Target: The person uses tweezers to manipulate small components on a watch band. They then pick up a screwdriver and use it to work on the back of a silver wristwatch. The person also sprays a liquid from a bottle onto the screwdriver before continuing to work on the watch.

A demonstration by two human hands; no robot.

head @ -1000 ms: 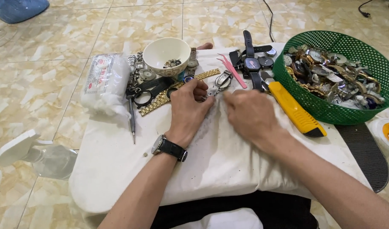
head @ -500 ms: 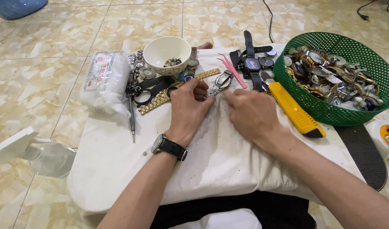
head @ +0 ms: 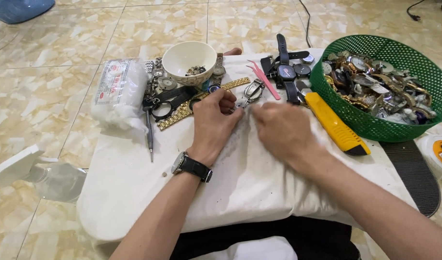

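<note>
Silver watch [head: 252,92] unmoved; both hands, left [head: 215,123] and right [head: 282,130], still pinch it.

Floor [head: 47,96]: glossy cream-and-tan marbled tiles, thin grout lines, even daylight (no hard shadows). Low tabletop [head: 134,192] draped in a white cloth. Black cables [head: 305,19] trail at top; blue object [head: 18,8] in the far left corner.

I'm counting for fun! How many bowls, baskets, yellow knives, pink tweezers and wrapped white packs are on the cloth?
White bowl: 1
Green basket: 1
Yellow utility knife: 1
Pink tweezers: 1
Wrapped white pack: 1
Total: 5
</note>
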